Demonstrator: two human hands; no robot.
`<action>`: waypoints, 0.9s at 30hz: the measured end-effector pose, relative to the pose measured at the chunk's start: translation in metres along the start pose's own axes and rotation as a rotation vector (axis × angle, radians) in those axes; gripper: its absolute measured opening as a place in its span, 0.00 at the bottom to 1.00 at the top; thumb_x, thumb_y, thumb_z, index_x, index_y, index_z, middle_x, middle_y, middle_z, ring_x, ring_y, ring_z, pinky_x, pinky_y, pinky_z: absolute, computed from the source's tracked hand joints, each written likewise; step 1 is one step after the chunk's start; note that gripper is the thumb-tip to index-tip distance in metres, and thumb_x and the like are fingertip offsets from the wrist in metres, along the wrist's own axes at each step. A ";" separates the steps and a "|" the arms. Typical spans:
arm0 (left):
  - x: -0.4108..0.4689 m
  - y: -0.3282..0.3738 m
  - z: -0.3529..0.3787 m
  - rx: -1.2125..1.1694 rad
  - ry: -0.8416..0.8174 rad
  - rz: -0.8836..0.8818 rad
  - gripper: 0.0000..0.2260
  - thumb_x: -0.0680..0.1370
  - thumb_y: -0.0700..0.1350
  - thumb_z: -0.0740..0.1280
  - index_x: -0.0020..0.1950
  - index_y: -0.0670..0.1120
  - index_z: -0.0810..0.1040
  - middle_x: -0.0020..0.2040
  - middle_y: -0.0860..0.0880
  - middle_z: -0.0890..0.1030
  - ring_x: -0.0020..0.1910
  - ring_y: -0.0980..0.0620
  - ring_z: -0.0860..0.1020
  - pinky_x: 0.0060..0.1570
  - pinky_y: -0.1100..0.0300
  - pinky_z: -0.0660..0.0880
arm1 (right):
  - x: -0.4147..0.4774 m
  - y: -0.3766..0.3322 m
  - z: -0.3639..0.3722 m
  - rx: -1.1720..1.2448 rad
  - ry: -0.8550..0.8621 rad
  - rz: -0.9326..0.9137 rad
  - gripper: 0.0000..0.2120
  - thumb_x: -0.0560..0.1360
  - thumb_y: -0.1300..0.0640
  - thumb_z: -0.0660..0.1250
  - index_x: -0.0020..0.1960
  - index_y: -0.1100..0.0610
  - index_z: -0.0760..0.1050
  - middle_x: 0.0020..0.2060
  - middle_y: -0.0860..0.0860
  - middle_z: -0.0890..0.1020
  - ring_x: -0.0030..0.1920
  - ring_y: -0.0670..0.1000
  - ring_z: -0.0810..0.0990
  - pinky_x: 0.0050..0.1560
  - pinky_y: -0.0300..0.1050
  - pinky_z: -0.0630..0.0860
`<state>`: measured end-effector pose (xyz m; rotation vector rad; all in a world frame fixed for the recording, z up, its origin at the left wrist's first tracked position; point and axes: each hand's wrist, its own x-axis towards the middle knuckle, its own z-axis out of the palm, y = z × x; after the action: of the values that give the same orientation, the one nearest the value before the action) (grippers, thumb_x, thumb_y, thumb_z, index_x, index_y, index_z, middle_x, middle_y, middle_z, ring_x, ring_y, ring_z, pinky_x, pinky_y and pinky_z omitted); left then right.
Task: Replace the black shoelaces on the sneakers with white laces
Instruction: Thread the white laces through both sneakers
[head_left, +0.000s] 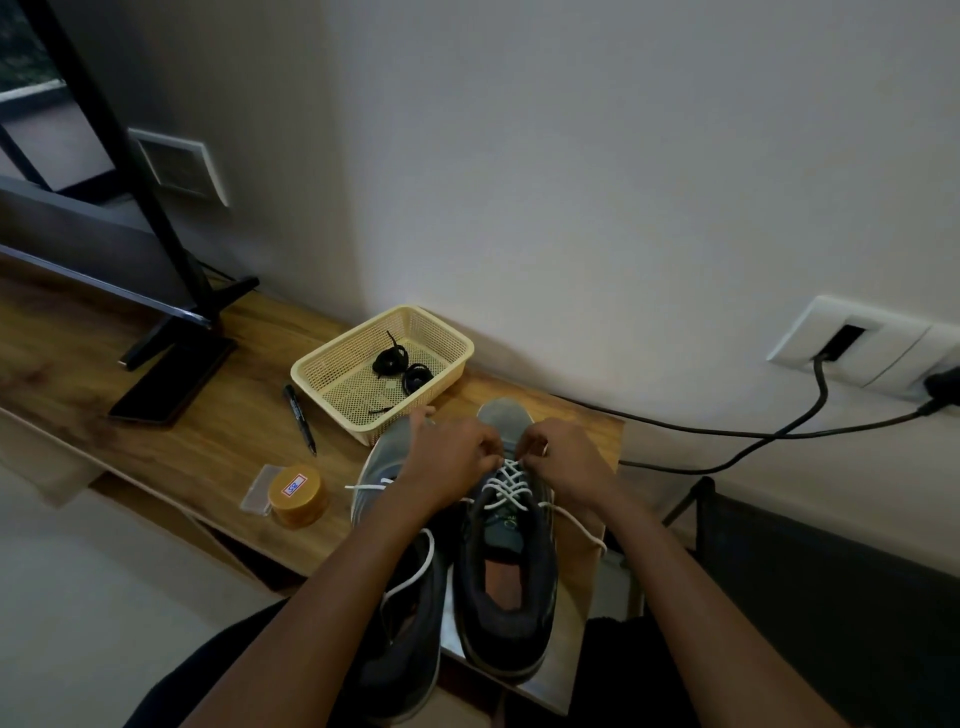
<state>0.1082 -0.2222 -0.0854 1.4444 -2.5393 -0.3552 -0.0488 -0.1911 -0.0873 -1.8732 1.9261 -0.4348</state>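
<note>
Two dark grey sneakers stand side by side on the wooden table, toes toward the wall. The right sneaker carries a white lace crossed through its eyelets. My left hand and my right hand meet over its front eyelets, and each pinches the white lace there. The left sneaker lies partly under my left forearm; a loose white lace trails over it. Two coiled black laces lie in the cream basket.
A black marker lies left of the basket. A round orange-lidded tub and a small clear bag sit near the table's front edge. A monitor stand and a dark phone are at left. Black cables run from wall sockets at right.
</note>
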 end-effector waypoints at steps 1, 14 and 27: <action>0.000 0.000 -0.001 -0.008 -0.006 0.008 0.07 0.78 0.53 0.64 0.51 0.55 0.80 0.52 0.56 0.80 0.55 0.57 0.75 0.64 0.52 0.50 | 0.000 -0.002 -0.002 0.031 -0.003 -0.006 0.03 0.72 0.61 0.68 0.45 0.58 0.80 0.44 0.53 0.78 0.47 0.53 0.75 0.48 0.48 0.74; -0.002 -0.001 0.000 -0.001 -0.084 0.015 0.08 0.80 0.51 0.60 0.53 0.52 0.77 0.54 0.55 0.77 0.55 0.54 0.75 0.65 0.52 0.52 | -0.004 -0.010 -0.002 0.052 -0.169 -0.004 0.05 0.76 0.62 0.62 0.44 0.61 0.75 0.44 0.57 0.77 0.47 0.57 0.76 0.46 0.49 0.71; -0.003 -0.017 -0.007 -0.336 -0.205 0.016 0.04 0.74 0.53 0.70 0.45 0.56 0.81 0.42 0.59 0.77 0.45 0.61 0.74 0.58 0.55 0.63 | -0.009 -0.006 -0.015 0.213 -0.189 -0.080 0.05 0.72 0.66 0.68 0.45 0.63 0.83 0.34 0.43 0.76 0.36 0.39 0.74 0.35 0.27 0.67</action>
<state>0.1260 -0.2291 -0.0838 1.3167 -2.4820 -0.9202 -0.0508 -0.1829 -0.0704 -1.7881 1.6206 -0.4506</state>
